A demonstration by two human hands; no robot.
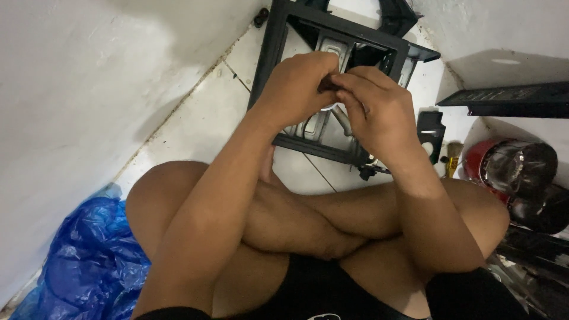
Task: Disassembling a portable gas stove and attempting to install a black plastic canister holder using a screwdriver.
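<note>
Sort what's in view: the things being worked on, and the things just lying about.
In hand: left hand and right hand pinching a small dark part above the black metal frame.

Lying about: blue plastic bag, brush, red lamp, black panel.

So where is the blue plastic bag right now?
The blue plastic bag lies at the head view's lower left, on the floor against the white wall, beside the person's left knee.

My matt black metal frame (332,83) lies on smooth glossy white tiles (195,121); crinkled shiny blue plastic bag (89,261) near left.
</note>
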